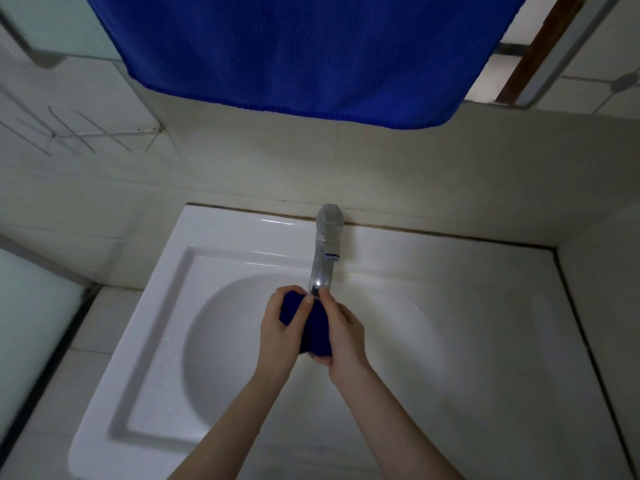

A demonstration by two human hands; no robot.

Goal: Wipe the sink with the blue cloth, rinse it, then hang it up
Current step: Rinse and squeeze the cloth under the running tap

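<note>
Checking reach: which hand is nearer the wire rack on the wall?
Left. The left hand holds the blue cloth down-right of the wire rack; the right hand lies farther right.

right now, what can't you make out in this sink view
Drain of the sink: head view, covered by the hands.
The blue cloth: mostly hidden, bunched between left hand and right hand.
Water flow: faucet tip meets the fingers, no stream discernible.
The hanging towel: top edge cuts off its support.
The wire rack: blurred.
</note>
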